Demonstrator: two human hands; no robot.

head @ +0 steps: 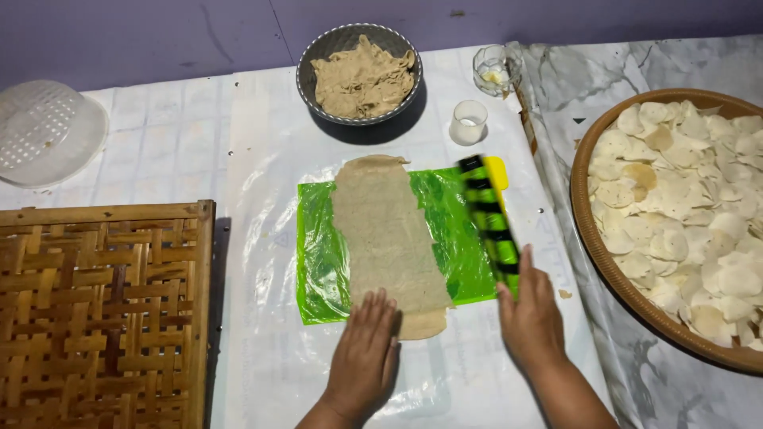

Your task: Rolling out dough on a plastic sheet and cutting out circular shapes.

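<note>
Left hand (364, 357): fingers flat and spread a little, holding nothing, pressed palm-down on the near end of the dough sheet (387, 238). Right hand (531, 318): fingers wrapped around the near end of a green-and-black striped roller (490, 218), which angles away toward a yellow far end, just beside the sheet's right edge.

The dough is a long, thin, tan strip lying on a green plastic sheet (457, 230); both ends run past the plastic onto the clear film covering the table (262, 159).

To work it well, judging from this: keep the flat hand anchoring the near end so the plastic doesn't creep, and keep pressure even so the strip stays uniform in thickness.

Farther out: bowl of dough (359, 73) at the far edge, small white cup (469, 121), small glass (493, 70), woven bamboo rack (103, 310) on the left, basket of pale round crackers (675, 214) on the right, white perforated cover (48, 131) at far left.

Hard to read: the roller is motion-blurred, so its exact form is unclear. Glass contents are indistinct. Basket and rack are cut off by the frame edges.
</note>
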